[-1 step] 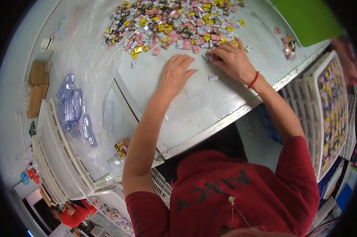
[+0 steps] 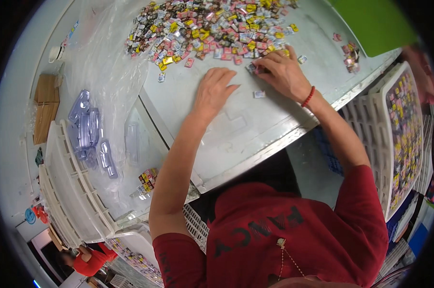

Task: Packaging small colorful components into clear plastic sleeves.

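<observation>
A wide pile of tiny wrapped packets in pink, yellow, white and black lies at the far side of the table. My right hand, with a red beaded bracelet, is at the pile's near edge, its thumb and fingers closed on a small packet that is partly hidden. Just below it, a single white packet lies on the tabletop. My left hand rests left of it, fingers stretched and thumb apart, holding nothing. Between my forearms is a faint clear plastic tray.
Bluish clear plastic trays lie left beside a clear plastic sheet. A few packets sit near the left table edge, others by a green panel. White crates stand right; another person is at lower left.
</observation>
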Tool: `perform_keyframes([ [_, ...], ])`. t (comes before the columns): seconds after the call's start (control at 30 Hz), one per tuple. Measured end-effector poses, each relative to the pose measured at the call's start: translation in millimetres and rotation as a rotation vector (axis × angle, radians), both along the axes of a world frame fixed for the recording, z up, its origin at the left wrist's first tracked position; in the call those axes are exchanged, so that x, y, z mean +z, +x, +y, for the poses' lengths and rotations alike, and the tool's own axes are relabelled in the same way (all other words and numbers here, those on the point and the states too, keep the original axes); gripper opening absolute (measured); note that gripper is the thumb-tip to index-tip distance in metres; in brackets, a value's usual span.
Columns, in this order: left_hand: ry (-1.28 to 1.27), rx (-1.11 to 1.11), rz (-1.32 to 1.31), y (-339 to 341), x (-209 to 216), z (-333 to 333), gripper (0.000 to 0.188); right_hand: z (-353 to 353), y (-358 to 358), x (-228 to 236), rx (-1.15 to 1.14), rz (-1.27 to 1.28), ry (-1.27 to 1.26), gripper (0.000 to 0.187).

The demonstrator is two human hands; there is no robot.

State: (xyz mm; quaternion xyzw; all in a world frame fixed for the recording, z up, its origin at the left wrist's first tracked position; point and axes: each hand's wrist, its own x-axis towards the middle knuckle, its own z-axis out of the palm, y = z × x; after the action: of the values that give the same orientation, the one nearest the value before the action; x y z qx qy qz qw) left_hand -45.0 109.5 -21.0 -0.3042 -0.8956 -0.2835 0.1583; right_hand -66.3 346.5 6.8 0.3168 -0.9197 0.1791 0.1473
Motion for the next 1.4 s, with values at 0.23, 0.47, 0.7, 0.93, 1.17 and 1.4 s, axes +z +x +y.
perform_keyframes([
  [0.23,0.106,0.111,0.047,-11.4,7.2,10.6,0.033,-8.5,-2.7,-3.7,-0.071,-0.001,0.028,0.026],
  [0.47,-0.124,0.364,0.121,-38.9,2.4,53.5,0.011,-5.6,-0.9,-4.1,-0.122,0.002,0.001,0.027],
  [0.7,-0.057,0.32,0.039,-39.1,1.9,43.0,0.006,-10.3,0.0,-7.2,-0.114,0.05,-0.033,0.027],
  [0.93,-0.016,0.297,0.072,-38.2,1.5,47.2,0.006,-30.2,10.0,-7.8,-0.048,0.022,0.061,0.023],
  [1.17,0.052,0.24,0.108,-41.8,11.7,21.2,0.014,-40.3,17.7,-7.6,0.069,-0.017,0.133,0.028],
  [1.4,0.116,0.446,-0.208,31.5,48.3,-65.9,0.021,-48.5,10.9,-5.3,0.215,-0.007,-0.003,0.039],
])
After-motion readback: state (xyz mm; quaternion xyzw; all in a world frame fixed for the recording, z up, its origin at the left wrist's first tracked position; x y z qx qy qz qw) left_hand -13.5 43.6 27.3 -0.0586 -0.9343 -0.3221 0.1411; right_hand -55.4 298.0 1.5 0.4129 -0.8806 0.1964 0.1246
